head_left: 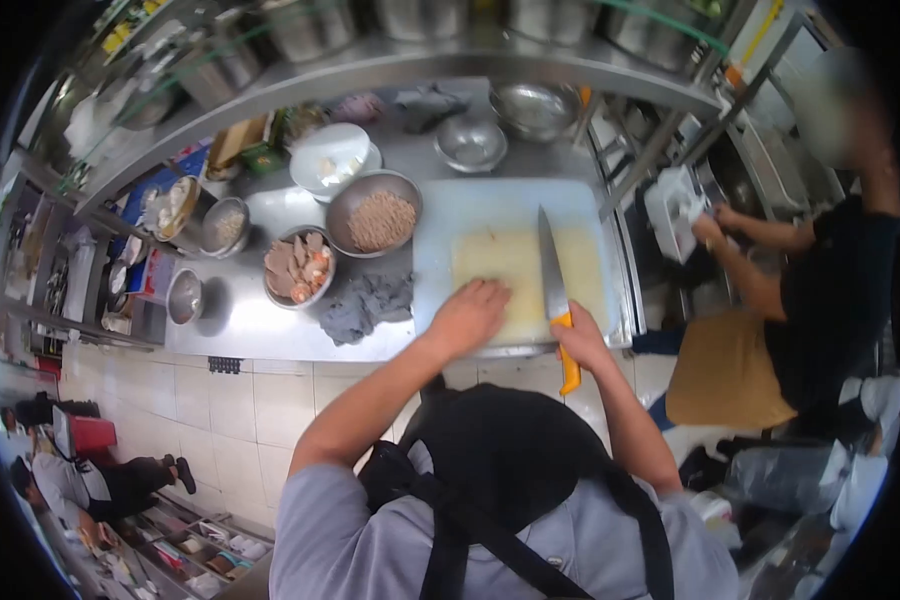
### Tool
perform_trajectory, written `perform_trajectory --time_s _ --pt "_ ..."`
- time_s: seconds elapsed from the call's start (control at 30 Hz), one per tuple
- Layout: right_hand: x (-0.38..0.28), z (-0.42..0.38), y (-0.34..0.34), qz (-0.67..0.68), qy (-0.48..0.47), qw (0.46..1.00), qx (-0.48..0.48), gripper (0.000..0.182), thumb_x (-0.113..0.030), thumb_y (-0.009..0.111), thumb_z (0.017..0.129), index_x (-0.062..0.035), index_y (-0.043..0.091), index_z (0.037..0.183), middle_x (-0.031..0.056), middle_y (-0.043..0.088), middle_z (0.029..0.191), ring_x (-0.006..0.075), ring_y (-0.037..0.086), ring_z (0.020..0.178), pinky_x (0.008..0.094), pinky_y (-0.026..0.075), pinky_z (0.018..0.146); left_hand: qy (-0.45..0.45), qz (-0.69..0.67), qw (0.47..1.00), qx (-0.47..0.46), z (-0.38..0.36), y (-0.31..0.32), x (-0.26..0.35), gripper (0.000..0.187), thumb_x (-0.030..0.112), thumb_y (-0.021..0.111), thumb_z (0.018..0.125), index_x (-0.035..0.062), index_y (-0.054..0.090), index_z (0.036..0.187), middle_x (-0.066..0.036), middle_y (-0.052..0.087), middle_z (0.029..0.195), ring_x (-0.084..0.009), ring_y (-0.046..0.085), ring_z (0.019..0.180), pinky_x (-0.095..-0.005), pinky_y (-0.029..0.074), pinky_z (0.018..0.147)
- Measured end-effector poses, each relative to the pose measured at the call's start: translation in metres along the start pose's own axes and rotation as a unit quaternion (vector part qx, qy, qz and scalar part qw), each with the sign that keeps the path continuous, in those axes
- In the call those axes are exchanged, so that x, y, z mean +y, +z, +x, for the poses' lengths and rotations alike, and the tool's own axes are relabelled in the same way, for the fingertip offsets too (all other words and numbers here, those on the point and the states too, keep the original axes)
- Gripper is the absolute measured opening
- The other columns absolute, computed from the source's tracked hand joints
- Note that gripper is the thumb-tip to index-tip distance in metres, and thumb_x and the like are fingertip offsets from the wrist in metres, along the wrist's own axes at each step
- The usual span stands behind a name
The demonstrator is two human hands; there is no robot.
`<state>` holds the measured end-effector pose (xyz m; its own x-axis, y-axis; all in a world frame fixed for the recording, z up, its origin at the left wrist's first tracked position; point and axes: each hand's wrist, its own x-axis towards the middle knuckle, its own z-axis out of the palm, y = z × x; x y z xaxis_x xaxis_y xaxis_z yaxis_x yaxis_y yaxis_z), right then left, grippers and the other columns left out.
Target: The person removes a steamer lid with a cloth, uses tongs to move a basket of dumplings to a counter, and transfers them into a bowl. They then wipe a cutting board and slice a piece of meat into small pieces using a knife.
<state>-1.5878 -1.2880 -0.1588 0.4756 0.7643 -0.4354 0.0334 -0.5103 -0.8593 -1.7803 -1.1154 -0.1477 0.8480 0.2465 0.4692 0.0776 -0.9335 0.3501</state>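
My right hand point(582, 338) is wrapped round the yellow handle of a large kitchen knife point(551, 262). The blade points away from me over the right half of a white cutting board point(435, 225). Palm down, my left hand point(473, 317) rests on the board's near side, left of the knife, with its fingers stretched out. The middle of the board has a yellowish, worn-looking surface. Left of it lies a crumpled grey cloth point(368, 305). Beyond the cloth stand a metal bowl of small light-brown pieces point(380, 220) and a bowl of sliced brown meat and orange pieces point(298, 268).
White plates point(332, 160) and steel bowls point(470, 145) stand at the back of the steel table point(235, 325). A shelf with large pots point(420, 18) overhangs it. On the right, a co-worker in a brown apron point(732, 370) holds a white container point(672, 212). Another person point(75, 485) is far left.
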Motion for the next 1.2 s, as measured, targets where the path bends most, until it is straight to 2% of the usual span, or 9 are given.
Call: perform_trajectory --time_s 0.07,0.13,0.2,0.23,0.3,0.43,0.73,1.13,1.2 --pt "-0.001 0.005 -0.002 -0.015 -0.010 1.000 0.004 0.035 -0.004 0.060 0.084 0.0042 0.054 0.118 0.0137 0.064 0.086 0.0221 0.062 0.052 0.0357 0.052 0.048 -0.036 0.032 0.999 0.002 -0.019 -0.027 -0.002 0.029 0.018 0.070 0.085 0.0037 0.066 0.110 -0.016 0.063 0.109 -0.0349 0.059 0.103 -0.0440 0.051 0.092" --pt "-0.002 0.003 0.001 0.016 -0.018 1.000 0.001 0.033 -0.003 0.060 0.084 0.0038 0.054 0.115 0.0132 0.064 0.086 0.0222 0.062 0.051 0.0353 0.052 0.046 -0.133 0.070 0.989 -0.012 -0.045 -0.064 -0.013 0.029 0.019 0.064 0.089 0.0042 0.067 0.113 -0.017 0.064 0.114 -0.0339 0.059 0.107 -0.0446 0.049 0.094" --pt "-0.002 0.003 0.002 0.042 -0.030 0.999 -0.001 0.032 -0.003 0.059 0.084 0.0035 0.054 0.114 0.0131 0.063 0.086 0.0223 0.062 0.051 0.0353 0.052 0.046 -0.213 0.171 0.960 -0.055 -0.080 -0.083 -0.041 0.028 0.015 0.062 0.086 0.0055 0.067 0.112 -0.017 0.064 0.111 -0.0352 0.059 0.100 -0.0462 0.050 0.087" --pt "-0.003 0.003 0.002 0.038 -0.021 0.999 -0.001 0.031 -0.003 0.060 0.084 0.0024 0.054 0.114 0.0118 0.061 0.087 0.0211 0.060 0.053 0.0346 0.052 0.045 -0.210 0.177 0.960 -0.049 -0.098 -0.085 -0.055 0.028 0.015 0.062 0.086 0.0055 0.067 0.112 -0.017 0.064 0.111 -0.0352 0.059 0.100 -0.0462 0.050 0.087" --pt "0.000 0.004 0.002 0.026 -0.002 1.000 0.003 0.030 -0.004 0.060 0.085 0.0011 0.053 0.114 0.0104 0.058 0.089 0.0199 0.059 0.056 0.0340 0.052 0.045 -0.246 0.342 0.907 0.005 -0.129 -0.081 -0.076 0.025 0.015 0.062 0.082 0.0059 0.067 0.105 -0.017 0.061 0.103 -0.0365 0.059 0.094 -0.0479 0.050 0.082" --pt "-0.002 0.004 0.005 0.025 -0.013 1.000 0.012 0.029 -0.004 0.060 0.086 0.0010 0.054 0.114 0.0100 0.059 0.088 0.0201 0.059 0.055 0.0342 0.052 0.044 -0.310 0.239 0.920 0.025 -0.149 -0.072 -0.083 0.023 0.020 0.064 0.081 0.0050 0.064 0.098 -0.018 0.059 0.097 -0.0383 0.059 0.092 -0.0500 0.049 0.079" --pt "0.008 0.006 0.007 0.030 -0.037 0.998 0.038 0.030 -0.006 0.061 0.085 0.0033 0.054 0.112 0.0133 0.063 0.084 0.0228 0.061 0.048 0.0354 0.051 0.044 -0.294 0.207 0.930 0.077 -0.153 -0.067 -0.082 0.022 0.021 0.065 0.081 0.0066 0.064 0.097 -0.015 0.058 0.092 -0.0359 0.060 0.090 -0.0486 0.050 0.077" --pt "-0.001 0.001 0.008 -0.007 -0.048 0.998 0.051 0.027 -0.005 0.060 0.084 0.0039 0.056 0.109 0.0108 0.061 0.082 0.0198 0.060 0.049 0.0336 0.051 0.043 -0.255 0.202 0.939 0.108 -0.158 -0.064 -0.089 0.025 0.025 0.070 0.080 0.0061 0.062 0.095 -0.015 0.057 0.091 -0.0356 0.059 0.087 -0.0478 0.048 0.074" --pt "-0.009 -0.002 0.005 -0.052 -0.039 0.997 0.042 0.026 -0.005 0.061 0.082 0.0038 0.055 0.107 0.0139 0.063 0.080 0.0241 0.063 0.053 0.0368 0.053 0.049 -0.257 0.197 0.940 0.111 -0.159 -0.063 -0.088 0.026 0.026 0.070 0.080 0.0063 0.062 0.095 -0.015 0.057 0.091 -0.0356 0.059 0.087 -0.0478 0.048 0.074"
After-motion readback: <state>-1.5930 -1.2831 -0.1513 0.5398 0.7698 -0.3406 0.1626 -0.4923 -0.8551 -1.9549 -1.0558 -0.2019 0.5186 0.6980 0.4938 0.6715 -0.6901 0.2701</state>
